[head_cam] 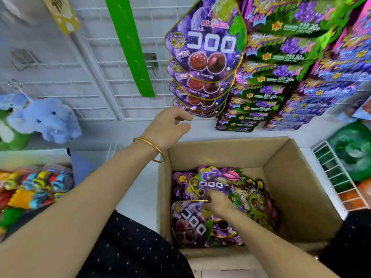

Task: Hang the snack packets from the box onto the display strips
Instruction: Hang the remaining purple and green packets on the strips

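Note:
An open cardboard box (297,177) stands on the white counter and holds several purple grape gummy packets (190,223) and green-and-purple packets (251,195). My right hand (217,201) is down inside the box, its fingers pinching a purple packet (208,183) near the top of the pile. My left hand (170,125), with a gold bangle on the wrist, reaches up to the bottom of a hanging column of purple gummy packets (206,53), its loosely curled fingertips at the lowest packet. An empty green display strip (130,47) hangs to the left of that column.
More columns of purple-and-green packets (281,57) hang at the right on the white wire grid (96,67). A blue plush elephant (46,119) hangs at the left. Colourful sweets (34,187) lie at the lower left, and a white wire rack (339,173) stands right of the box.

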The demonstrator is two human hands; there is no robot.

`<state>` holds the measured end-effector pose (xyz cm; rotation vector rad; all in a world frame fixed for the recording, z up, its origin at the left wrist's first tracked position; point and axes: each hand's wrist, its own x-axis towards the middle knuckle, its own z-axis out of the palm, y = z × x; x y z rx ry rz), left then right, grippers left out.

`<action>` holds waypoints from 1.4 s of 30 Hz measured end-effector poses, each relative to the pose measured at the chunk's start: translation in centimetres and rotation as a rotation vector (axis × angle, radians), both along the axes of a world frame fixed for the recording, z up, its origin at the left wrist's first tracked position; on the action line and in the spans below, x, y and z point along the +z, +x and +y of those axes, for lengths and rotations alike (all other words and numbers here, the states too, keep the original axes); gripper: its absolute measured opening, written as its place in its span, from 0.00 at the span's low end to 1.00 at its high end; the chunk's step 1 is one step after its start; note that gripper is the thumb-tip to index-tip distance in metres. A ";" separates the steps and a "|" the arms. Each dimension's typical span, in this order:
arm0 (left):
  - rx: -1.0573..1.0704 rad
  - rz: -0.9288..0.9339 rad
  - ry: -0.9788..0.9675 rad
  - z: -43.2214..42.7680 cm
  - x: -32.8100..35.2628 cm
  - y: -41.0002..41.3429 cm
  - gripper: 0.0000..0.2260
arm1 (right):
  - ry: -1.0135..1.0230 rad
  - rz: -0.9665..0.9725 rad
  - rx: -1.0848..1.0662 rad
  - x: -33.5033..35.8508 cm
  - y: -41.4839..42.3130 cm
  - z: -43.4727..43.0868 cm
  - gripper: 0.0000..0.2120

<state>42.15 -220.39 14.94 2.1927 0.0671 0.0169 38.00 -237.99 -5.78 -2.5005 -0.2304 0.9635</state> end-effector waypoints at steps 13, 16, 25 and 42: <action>-0.260 0.193 0.161 -0.9 -1.9 -0.7 0.11 | 0.639 0.053 -0.170 10.6 3.9 -1.9 0.11; -0.304 0.227 0.227 -1.4 -2.1 -0.8 0.12 | 0.734 -0.032 -0.183 14.0 4.8 -2.3 0.05; -0.149 -0.017 0.054 -2.4 0.0 0.0 0.04 | 0.873 -0.339 -0.260 18.4 5.7 -2.4 0.22; 0.154 -0.515 -0.229 -2.5 20.6 11.3 0.06 | 0.904 -1.114 -0.178 36.4 12.4 0.2 0.07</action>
